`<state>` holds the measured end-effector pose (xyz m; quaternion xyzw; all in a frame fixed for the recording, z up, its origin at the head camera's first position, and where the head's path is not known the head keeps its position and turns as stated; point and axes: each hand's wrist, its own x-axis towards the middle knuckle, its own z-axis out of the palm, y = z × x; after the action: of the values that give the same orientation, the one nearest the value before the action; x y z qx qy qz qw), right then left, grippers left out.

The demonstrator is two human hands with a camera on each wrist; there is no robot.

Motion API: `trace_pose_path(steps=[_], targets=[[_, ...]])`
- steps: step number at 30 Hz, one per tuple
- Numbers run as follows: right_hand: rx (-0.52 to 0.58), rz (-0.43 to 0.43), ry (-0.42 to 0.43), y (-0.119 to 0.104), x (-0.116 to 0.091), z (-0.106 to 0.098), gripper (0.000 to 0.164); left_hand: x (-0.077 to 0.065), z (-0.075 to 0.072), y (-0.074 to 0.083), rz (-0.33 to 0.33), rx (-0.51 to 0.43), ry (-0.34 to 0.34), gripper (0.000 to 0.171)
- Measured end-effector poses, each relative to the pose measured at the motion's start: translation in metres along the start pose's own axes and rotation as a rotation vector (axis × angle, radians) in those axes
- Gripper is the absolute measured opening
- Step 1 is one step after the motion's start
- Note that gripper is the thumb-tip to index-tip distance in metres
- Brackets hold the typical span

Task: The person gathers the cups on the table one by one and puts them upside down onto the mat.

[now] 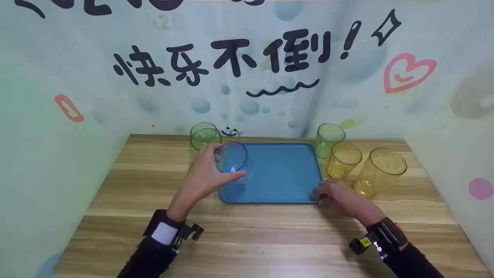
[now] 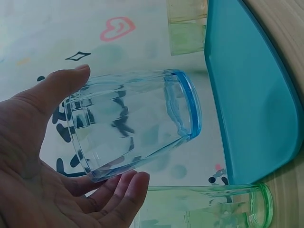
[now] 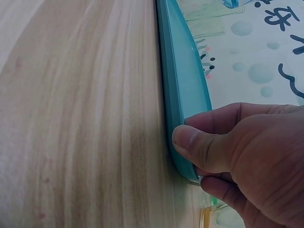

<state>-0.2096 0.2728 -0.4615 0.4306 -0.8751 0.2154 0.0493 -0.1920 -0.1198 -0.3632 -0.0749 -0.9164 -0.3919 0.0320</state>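
My left hand (image 1: 204,173) grips a clear blue glass (image 2: 135,126) near its rim, thumb on one side and fingers on the other. In the left wrist view the glass's base is apart from the blue tray (image 1: 281,173), so it hangs above the tray's left part. At the tray's front right corner, my right hand (image 1: 345,199) pinches the rim between thumb and fingers, seen closely in the right wrist view. Two green glasses (image 1: 205,135) stand just beyond my left hand, partly hidden by it.
Right of the tray stand a green glass (image 1: 329,141), a smaller yellow glass (image 1: 343,160) and a larger yellow glass (image 1: 380,172), the last close to my right hand. The wood-grain table (image 1: 262,239) ends at a printed backdrop (image 1: 162,112).
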Motion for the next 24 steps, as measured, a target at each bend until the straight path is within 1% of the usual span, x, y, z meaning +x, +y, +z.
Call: trace_pose_path(steps=[6, 15, 24], targets=[[-0.003, -0.014, 0.01, 0.0, -0.001, 0.0, 0.029, 0.0, 0.002, 0.003, 0.002, -0.037, 0.009, 0.097], [0.003, 0.018, 0.001, 0.001, 0.0, 0.0, 0.027, 0.0, 0.006, 0.007, 0.015, -0.087, 0.025, 0.096], [-0.014, 0.014, 0.013, -0.001, -0.002, 0.0, 0.029, 0.002, 0.009, 0.012, 0.041, -0.165, 0.029, 0.091]])
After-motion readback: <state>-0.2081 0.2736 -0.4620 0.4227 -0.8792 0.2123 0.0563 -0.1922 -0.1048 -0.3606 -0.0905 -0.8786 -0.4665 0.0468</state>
